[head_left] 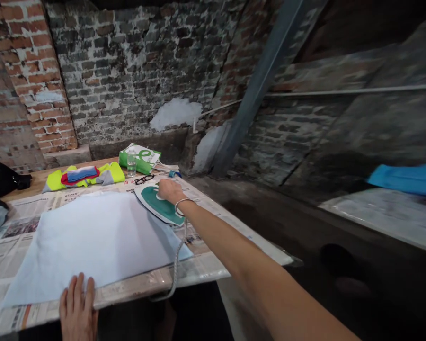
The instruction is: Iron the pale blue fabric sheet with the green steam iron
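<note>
A pale blue-white cloth (88,237) lies spread over newspaper on the table. My right hand (170,190) is closed round the handle of a green and white clothes iron (159,204), which rests at the cloth's far right corner. The iron's cord (176,265) hangs from its heel over the table's front edge. My left hand (78,305) lies flat at the front edge, its fingertips touching the cloth's near side and nothing in its grasp. The handle itself is mostly hidden by my fingers.
Behind the cloth are folded yellow and red garments (83,176), a glass (131,163), eyeglasses (144,179) and a green-white bag (142,158). Dark bags (2,177) sit at left. A slanted post (255,90) stands beyond; another table with blue cloth (406,179) is at right.
</note>
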### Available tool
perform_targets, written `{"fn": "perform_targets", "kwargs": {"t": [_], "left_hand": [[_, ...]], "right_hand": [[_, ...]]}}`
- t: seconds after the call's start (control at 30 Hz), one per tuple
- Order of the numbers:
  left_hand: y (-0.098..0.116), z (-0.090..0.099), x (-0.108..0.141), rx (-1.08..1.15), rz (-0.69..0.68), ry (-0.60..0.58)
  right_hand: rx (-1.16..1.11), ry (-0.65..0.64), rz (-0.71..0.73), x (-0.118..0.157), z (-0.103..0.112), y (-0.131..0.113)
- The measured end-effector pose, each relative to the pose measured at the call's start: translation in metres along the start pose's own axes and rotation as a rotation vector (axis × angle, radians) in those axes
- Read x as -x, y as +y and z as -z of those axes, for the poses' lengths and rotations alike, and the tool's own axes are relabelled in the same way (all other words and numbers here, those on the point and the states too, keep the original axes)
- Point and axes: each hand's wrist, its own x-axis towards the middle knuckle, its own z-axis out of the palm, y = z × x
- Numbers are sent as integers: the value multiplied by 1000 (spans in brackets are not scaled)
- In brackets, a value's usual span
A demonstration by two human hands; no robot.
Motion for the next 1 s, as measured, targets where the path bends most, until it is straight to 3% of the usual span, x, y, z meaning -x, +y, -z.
{"fn": "perform_targets", "kwargs": {"t": [0.23, 0.43, 0.57, 0.73, 1.0], "left_hand": [[2, -3, 2, 81, 52, 16], [10, -2, -2, 118, 92, 62], [13, 0, -5, 122, 113, 83], [9, 3, -5, 69, 75, 47], [8, 9, -9, -22, 21, 38]], "right_hand": [[22, -19, -29, 20, 4, 35], [23, 36, 82, 63, 30, 51], [33, 21, 237, 103, 41, 36], [81, -84, 377, 143, 24, 4], [117, -73, 431, 147, 14, -2]]}}
